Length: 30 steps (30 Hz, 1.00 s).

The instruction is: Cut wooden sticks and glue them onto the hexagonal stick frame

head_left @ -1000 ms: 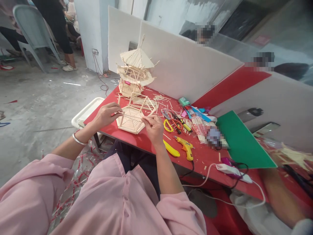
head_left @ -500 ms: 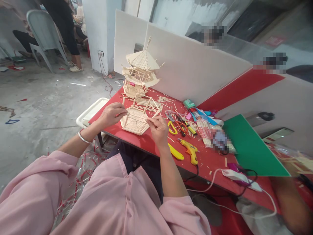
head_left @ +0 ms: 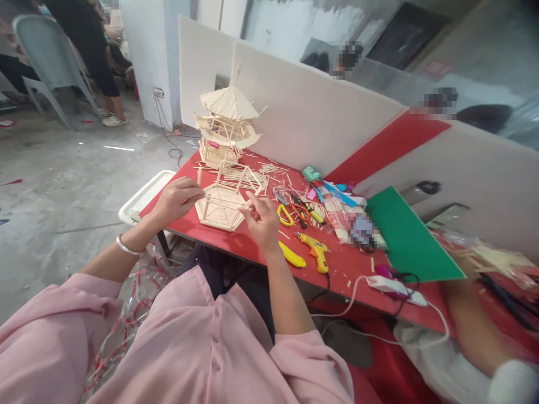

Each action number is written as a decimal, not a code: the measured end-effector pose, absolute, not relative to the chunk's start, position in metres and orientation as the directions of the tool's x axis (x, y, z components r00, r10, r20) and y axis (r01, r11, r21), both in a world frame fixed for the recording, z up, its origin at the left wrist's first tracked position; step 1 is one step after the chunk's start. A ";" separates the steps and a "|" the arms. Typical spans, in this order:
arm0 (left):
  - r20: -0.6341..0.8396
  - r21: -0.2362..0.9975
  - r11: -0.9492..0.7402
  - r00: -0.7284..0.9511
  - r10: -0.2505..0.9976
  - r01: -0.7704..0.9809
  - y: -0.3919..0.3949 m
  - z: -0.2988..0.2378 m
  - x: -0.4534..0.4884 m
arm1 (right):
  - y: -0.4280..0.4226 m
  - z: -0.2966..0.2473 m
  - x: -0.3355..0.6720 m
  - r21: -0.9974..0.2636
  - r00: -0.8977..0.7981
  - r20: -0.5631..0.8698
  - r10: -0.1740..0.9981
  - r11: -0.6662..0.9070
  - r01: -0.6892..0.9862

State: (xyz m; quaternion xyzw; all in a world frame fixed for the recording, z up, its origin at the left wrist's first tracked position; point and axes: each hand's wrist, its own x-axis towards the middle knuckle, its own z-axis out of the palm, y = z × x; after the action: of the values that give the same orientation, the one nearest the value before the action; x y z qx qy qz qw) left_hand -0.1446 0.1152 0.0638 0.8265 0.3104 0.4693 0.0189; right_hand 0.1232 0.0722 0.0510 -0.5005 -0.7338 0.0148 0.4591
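I see red table [head_left: 345,264] under left hand [head_left: 177,197] and right hand [head_left: 263,223], stick pagoda [head_left: 229,106] beyond them, hexagonal stick frame [head_left: 225,217] between and below. Left pinches thin stick [head_left: 224,203] over frame; right near its other end, grip I can't tell.

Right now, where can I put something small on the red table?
Between the glue gun and power strip, despite a few scraps, or along the table edge in front of the base. Sticks crowd behind it, tools to its right.

Bare left hand [head_left: 179,199] pinched at fingertips, knuckles up; bare right hand [head_left: 263,223] opposite, fingers bent. Left forearm [head_left: 110,259], right forearm [head_left: 288,292] angle inward.
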 end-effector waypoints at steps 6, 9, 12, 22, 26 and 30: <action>0.758 0.561 -0.707 0.077 0.648 0.430 0.071 0.084 -0.124 | 0.039 0.046 0.162 -0.450 -0.008 0.605 0.796 0.350 0.821; 0.600 0.788 -0.602 0.059 0.798 0.129 0.049 0.083 -0.086 | 0.050 0.047 0.199 -0.339 0.035 0.382 0.923 0.104 0.935; 0.340 0.932 -0.307 0.171 0.925 -0.193 0.037 0.071 -0.036 | 0.075 0.057 0.236 -0.242 0.081 0.229 0.970 -0.024 0.970; -0.208 0.841 0.284 0.210 0.955 -0.461 0.038 0.025 0.053 | 0.030 0.046 0.256 -0.080 -0.046 -0.014 0.999 0.045 0.996; -0.234 0.837 0.293 0.183 0.955 -0.461 0.052 0.021 0.068 | 0.067 0.055 0.286 -0.024 0.166 0.024 0.986 -0.165 0.986; -0.227 0.831 0.273 0.152 0.962 -0.484 0.071 0.023 0.090 | 0.142 0.064 0.336 0.002 0.255 -0.057 0.965 -0.255 0.967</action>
State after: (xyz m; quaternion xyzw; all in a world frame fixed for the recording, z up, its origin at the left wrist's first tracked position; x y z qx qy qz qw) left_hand 0.0900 0.0710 0.0232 0.3050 0.3917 0.5199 0.6951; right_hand 0.3359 0.1417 0.0637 -0.7918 -0.6101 0.0219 -0.0181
